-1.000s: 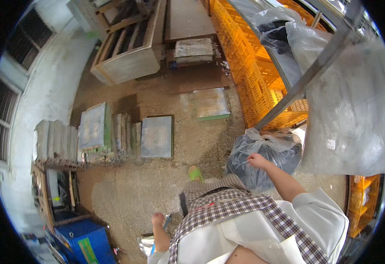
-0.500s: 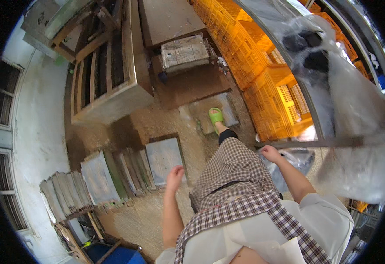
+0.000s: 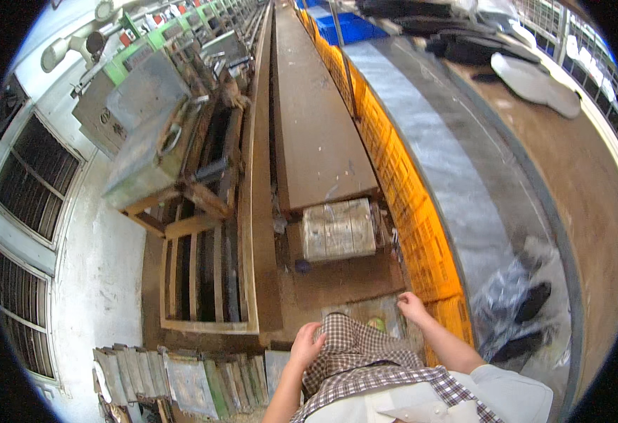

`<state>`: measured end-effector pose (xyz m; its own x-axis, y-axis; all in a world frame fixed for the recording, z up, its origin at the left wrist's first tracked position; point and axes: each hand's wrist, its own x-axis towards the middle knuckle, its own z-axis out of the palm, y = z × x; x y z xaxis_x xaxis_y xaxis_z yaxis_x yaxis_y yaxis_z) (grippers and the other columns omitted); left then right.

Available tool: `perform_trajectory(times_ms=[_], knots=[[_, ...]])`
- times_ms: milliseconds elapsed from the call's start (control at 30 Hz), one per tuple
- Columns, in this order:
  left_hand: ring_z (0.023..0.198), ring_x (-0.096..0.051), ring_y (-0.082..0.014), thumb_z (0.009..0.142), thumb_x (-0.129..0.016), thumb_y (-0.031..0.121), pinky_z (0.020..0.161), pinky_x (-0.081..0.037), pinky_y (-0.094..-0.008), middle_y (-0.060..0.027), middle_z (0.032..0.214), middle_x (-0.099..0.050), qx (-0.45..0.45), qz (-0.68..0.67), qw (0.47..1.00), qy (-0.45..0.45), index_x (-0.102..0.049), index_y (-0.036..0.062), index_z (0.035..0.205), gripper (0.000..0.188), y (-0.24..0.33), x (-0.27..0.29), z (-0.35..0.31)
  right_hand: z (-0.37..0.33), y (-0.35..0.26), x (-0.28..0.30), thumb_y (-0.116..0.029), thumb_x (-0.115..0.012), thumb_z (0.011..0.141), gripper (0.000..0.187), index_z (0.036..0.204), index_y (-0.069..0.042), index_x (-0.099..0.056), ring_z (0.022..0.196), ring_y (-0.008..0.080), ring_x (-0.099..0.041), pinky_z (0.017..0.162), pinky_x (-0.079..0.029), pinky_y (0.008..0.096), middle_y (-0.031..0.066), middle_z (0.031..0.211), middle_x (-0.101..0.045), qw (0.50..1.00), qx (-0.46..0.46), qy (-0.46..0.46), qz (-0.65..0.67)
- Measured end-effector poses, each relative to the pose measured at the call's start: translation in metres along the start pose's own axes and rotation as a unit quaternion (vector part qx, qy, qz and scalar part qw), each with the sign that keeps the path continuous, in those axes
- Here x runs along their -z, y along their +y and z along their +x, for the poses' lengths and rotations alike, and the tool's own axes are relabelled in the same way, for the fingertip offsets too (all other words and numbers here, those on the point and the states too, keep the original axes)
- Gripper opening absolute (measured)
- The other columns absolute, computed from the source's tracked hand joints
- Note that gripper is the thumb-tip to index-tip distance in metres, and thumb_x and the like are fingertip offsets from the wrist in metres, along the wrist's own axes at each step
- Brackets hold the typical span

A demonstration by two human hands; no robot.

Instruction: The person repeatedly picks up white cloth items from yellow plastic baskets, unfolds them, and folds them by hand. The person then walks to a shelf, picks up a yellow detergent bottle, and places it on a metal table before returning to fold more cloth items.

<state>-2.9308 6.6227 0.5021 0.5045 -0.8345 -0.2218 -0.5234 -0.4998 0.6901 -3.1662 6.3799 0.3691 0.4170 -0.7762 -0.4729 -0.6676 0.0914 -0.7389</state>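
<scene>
My left hand [image 3: 307, 345] hangs in front of my checked apron [image 3: 351, 345], its fingers loosely bent and apart, with nothing in it. Over on the right, my right hand [image 3: 412, 308] is held out beside the orange crates [image 3: 441, 282]. Its fingers are half curled and a little apart, and I see nothing in them. A green slipper [image 3: 376, 323] shows partly past the apron on the floor. Ahead of me a worn, pale boxy block [image 3: 338, 229] sits at the near end of a long brown bench [image 3: 323, 141].
Left stands a rusty machine frame [image 3: 210, 275] with green machines [image 3: 136, 60] behind. Stacked metal plates [image 3: 189, 381] lie at lower left, near the white wall [image 3: 108, 282]. A long table [image 3: 457, 155] on the right bears dark and white flat pieces [image 3: 535, 84] and clear plastic [image 3: 506, 296].
My view has lifted and moved forward along the aisle. The long bench and right-hand table now show far ahead. Both hands remain without anything in them.
</scene>
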Motion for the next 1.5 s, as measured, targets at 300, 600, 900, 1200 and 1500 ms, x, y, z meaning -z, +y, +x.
perform_trajectory(times_ms=[300,600,900,1200,1500], knots=[[0.104,-0.056,-0.0286,0.082,-0.063,0.015,0.090,-0.045,-0.0363,-0.0155,0.112,-0.057,-0.006,-0.039,0.992,0.122,-0.055,0.0026,0.117,0.038,0.044,0.075,0.195,0.143,-0.175,0.052,-0.016,-0.061,0.087,0.049,0.129,-0.002,-0.040,0.094,0.0208,-0.058,0.081,-0.048,0.0336,0.0116,0.107,-0.056,0.983,0.102,0.023,0.152],[0.107,-0.055,-0.0223,0.084,-0.058,0.004,0.092,-0.044,-0.0348,-0.0115,0.115,-0.054,-0.182,-0.273,0.905,0.269,-0.050,0.0017,0.120,0.037,0.171,0.173,0.562,0.391,-0.472,0.098,-0.038,-0.053,0.092,0.039,0.083,-0.001,-0.061,0.071,0.0211,-0.060,0.064,-0.046,0.0361,0.0106,0.074,-0.062,0.976,0.210,0.003,0.063],[0.090,-0.060,-0.0184,0.087,-0.059,0.008,0.077,-0.051,-0.0309,-0.0105,0.112,-0.056,-0.128,-0.364,0.911,0.147,-0.047,0.0046,0.123,0.038,0.311,0.308,0.733,0.474,-0.618,0.169,-0.032,-0.055,0.086,0.041,0.118,-0.006,-0.052,0.107,0.0379,-0.053,0.091,-0.043,0.0441,0.0223,0.116,-0.053,0.976,0.117,0.045,-0.176],[0.098,-0.063,-0.0277,0.087,-0.058,0.022,0.085,-0.050,-0.0363,-0.0167,0.106,-0.064,-0.188,-0.062,0.946,-0.258,-0.056,0.0009,0.115,0.035,0.305,0.396,0.886,0.637,-0.572,0.208,-0.021,-0.057,0.073,0.033,0.098,-0.001,-0.066,0.101,0.0396,-0.058,0.090,-0.047,0.0437,0.0270,0.101,-0.062,0.950,0.006,0.037,-0.311],[0.106,-0.058,-0.0304,0.089,-0.056,0.024,0.091,-0.046,-0.0404,-0.0150,0.112,-0.061,-0.225,0.145,0.943,-0.197,-0.055,0.0059,0.117,0.034,0.353,0.506,1.163,0.940,-0.735,0.232,-0.031,-0.059,0.080,0.035,0.103,-0.005,-0.066,0.098,0.0327,-0.062,0.085,-0.049,0.0400,0.0176,0.108,-0.064,0.877,0.000,-0.287,-0.385]])
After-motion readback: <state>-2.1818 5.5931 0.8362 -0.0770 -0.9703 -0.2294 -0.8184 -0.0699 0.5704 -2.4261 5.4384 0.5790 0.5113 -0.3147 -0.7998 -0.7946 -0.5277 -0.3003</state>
